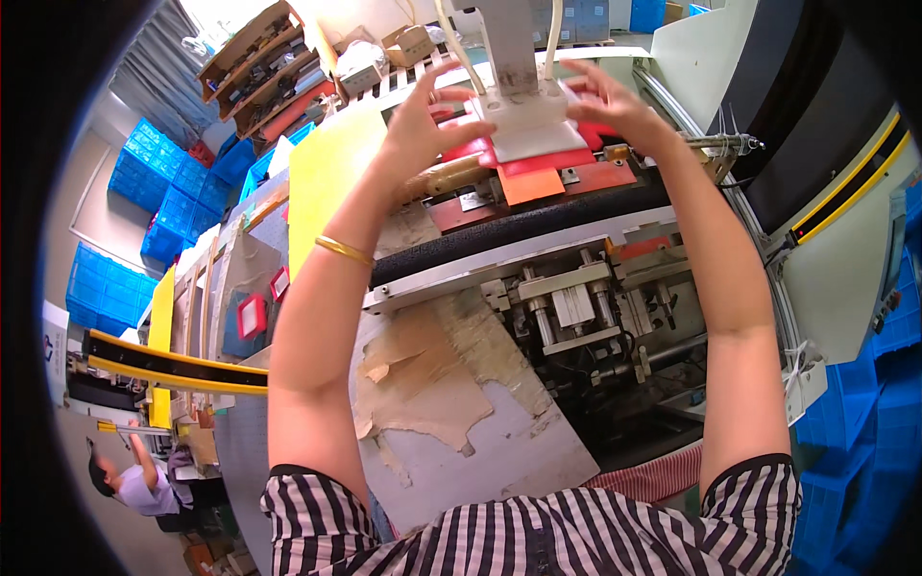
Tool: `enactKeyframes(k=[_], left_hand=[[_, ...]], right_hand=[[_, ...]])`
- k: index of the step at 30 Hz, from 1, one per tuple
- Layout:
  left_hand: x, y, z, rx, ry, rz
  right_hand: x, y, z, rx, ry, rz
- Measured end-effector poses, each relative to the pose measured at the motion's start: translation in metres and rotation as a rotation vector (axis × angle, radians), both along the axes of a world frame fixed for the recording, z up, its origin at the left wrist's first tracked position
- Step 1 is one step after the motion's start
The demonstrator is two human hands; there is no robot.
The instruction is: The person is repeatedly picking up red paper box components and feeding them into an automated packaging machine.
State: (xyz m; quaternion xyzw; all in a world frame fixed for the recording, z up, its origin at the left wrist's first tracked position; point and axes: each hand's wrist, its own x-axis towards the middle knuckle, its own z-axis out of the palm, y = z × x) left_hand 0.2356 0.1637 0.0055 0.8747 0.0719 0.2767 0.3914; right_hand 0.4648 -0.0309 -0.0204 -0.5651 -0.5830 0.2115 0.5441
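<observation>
Both my arms reach forward to a pale block (534, 123) under a grey machine column (509, 48). My left hand (423, 123) is at the block's left side, fingers spread, thumb pointing at its lower edge. On the other side, my right hand (615, 108) has its fingers apart and bent toward the block. I see nothing held in either hand; whether the fingertips touch the block I cannot tell. Red material (547, 161) shows below the block and out to both sides. An orange piece (531, 186) sticks out toward me from under it.
A black roller (451, 248) crosses below my hands, with metal machine parts (574, 302) nearer me. Torn brown paper (423, 374) lies on a grey board. Yellow-and-black bars (173, 363) stand at left and right. Blue crates (178, 211) and a person (144, 485) are at left.
</observation>
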Motion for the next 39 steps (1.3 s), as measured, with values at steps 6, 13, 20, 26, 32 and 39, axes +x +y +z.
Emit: enactKeyframes(k=[6, 13, 20, 26, 32, 39], left_hand=[[0.012, -0.009, 0.012, 0.239, -0.179, -0.021], [-0.219, -0.091, -0.026, 0.033, 0.035, -0.082], [-0.552, -0.104, -0.163, -0.512, -0.067, 0.710], [-0.896, -0.223, -0.357, -0.684, -0.319, 1.984], [-1.089, -0.462, -0.401, -0.659, 0.438, 2.813], [-1.153, -0.576, -0.393, -1.250, 1.034, 2.916]], right_hand=[[0.004, -0.012, 0.037, 0.142, -0.338, -0.202], [-0.257, -0.109, -0.055, -0.032, -0.045, 0.106], [-0.444, -0.128, -0.098, -0.393, 0.022, 0.693], [-0.599, -0.079, -0.105, -0.658, -0.048, 0.986], [-0.761, -0.024, -0.132, -0.692, -0.396, 1.324], [-0.876, 0.000, -0.155, -0.765, -0.590, 1.494]])
